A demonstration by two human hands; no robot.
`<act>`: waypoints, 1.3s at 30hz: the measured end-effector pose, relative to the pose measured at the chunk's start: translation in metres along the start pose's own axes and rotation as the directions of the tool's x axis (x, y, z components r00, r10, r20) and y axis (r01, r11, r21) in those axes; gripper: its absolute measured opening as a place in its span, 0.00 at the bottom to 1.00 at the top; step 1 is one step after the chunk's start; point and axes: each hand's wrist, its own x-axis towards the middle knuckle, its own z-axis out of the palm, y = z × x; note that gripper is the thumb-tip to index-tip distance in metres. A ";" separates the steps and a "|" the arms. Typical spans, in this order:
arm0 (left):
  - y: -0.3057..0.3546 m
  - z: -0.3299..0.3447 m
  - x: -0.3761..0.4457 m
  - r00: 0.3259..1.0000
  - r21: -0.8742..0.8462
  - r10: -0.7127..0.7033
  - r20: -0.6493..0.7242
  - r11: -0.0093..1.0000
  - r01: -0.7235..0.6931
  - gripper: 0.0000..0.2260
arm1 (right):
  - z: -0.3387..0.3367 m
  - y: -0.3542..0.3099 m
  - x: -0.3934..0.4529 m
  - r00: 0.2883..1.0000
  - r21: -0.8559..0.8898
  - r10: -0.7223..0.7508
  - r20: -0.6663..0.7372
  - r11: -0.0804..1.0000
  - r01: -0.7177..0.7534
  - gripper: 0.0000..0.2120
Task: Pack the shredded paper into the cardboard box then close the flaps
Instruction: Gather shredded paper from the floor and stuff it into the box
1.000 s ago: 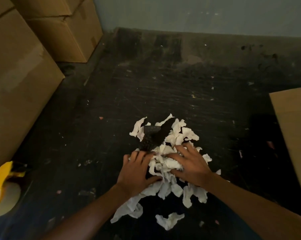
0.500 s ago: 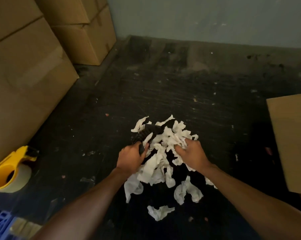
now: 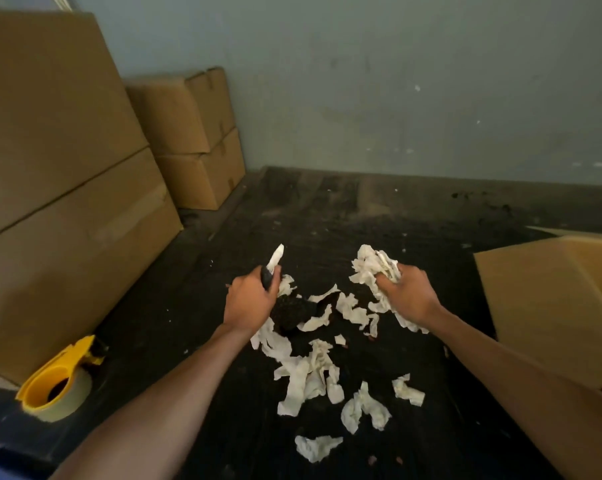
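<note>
White shredded paper point(image 3: 310, 372) lies scattered on the dark floor between my forearms. My right hand point(image 3: 410, 299) is shut on a raised bunch of shredded paper point(image 3: 374, 268), left of the cardboard box point(image 3: 548, 306), which stands at the right edge with a flap leaning outward. My left hand point(image 3: 249, 303) is shut on a dark object, with a white paper strip point(image 3: 277, 256) sticking up from the fist. A black textured lump point(image 3: 292, 311) sits just right of that hand, among the paper; whether it is part of the held object is unclear.
Large sealed cartons point(image 3: 60, 188) are stacked along the left, with two smaller ones point(image 3: 195, 140) behind them against the grey wall. A yellow tape dispenser point(image 3: 57, 386) rests on the floor at the lower left.
Both hands have lifted off the pile and moved apart. The right one carries a bunch of paper toward the box, the left one raises the dark object. My view has tilted up.
</note>
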 end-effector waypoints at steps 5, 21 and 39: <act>0.034 -0.046 -0.009 0.998 -0.047 0.020 -0.065 0.999 -0.023 0.17 | -0.028 -0.035 -0.031 0.993 -0.076 -0.082 -0.081 0.994 0.076 0.08; 0.148 -0.057 -0.054 0.972 -0.169 0.188 -0.141 0.963 -0.211 0.19 | -0.138 -0.027 -0.133 0.957 -0.217 -0.107 -0.271 0.975 0.048 0.17; 0.422 0.114 -0.057 0.951 -0.274 0.257 -0.173 0.915 -0.297 0.19 | -0.383 0.118 -0.107 0.938 -0.262 -0.061 -0.340 0.964 -0.033 0.14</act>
